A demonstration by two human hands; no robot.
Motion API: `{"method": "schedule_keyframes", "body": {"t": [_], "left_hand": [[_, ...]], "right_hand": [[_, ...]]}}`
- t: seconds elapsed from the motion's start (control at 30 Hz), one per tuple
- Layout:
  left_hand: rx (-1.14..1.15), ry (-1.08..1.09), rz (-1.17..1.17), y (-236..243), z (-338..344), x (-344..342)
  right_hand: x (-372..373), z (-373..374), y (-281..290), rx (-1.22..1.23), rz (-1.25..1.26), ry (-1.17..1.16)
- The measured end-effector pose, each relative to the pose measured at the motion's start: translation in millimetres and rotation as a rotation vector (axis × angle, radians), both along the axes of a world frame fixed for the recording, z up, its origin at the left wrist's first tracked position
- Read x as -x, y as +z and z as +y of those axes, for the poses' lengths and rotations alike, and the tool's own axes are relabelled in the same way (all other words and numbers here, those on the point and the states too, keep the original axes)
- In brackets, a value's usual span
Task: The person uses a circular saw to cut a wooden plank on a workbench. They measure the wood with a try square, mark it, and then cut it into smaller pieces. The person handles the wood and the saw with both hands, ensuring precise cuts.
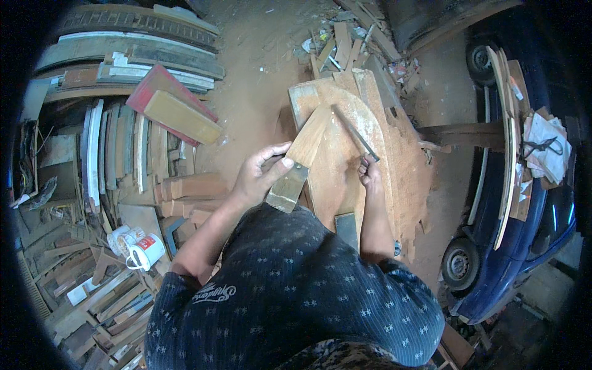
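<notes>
My left hand (271, 169) grips a piece of wood (311, 132): a pale tapered upper part with a darker, squarish lower section (287, 188) that has a small round mark or hole. My thumb lies across it near the join. To the right, my right hand (369, 171) is closed at the lower end of a thin dark bar (354, 132), which slants up and left toward the tip of the pale piece. Beneath both lies a sawdust-covered wooden work surface of boards (376, 203), one with a curved edge. A dark flat piece (345, 231) shows beside my body.
Stacked boards (108, 142), a red panel (139, 89) and white buckets (147, 251) are at left. Offcuts and debris (351, 43) lie beyond the work surface. At right stands a dark blue car (478, 296), with planks (505, 154) and white sheets (544, 148) alongside it.
</notes>
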State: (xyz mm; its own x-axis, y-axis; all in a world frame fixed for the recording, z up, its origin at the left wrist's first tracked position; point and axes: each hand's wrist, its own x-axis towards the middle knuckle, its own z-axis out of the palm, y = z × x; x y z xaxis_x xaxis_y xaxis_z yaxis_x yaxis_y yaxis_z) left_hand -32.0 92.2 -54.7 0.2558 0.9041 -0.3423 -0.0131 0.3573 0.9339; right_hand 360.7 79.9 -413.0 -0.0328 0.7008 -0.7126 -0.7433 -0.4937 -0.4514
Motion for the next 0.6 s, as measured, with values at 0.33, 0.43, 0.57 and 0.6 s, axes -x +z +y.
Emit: {"method": "schedule_keyframes", "body": {"t": [0.33,0.43,0.57,0.6], "left_hand": [[-0.089,-0.053,0.12,-3,-10,-28],[-0.079,-0.07,0.148,-8,-9,-24],[-0.004,-0.066,0.149,5,-14,-29],[-0.023,-0.073,0.142,4,-16,-29]], "right_hand": [[78,-7,260,-0.284,-0.402,0.173],[87,-15,295,-0.27,-0.462,0.438],[118,-6,326,-0.349,-0.492,0.663],[124,-5,323,-0.411,-0.484,0.658]]}}
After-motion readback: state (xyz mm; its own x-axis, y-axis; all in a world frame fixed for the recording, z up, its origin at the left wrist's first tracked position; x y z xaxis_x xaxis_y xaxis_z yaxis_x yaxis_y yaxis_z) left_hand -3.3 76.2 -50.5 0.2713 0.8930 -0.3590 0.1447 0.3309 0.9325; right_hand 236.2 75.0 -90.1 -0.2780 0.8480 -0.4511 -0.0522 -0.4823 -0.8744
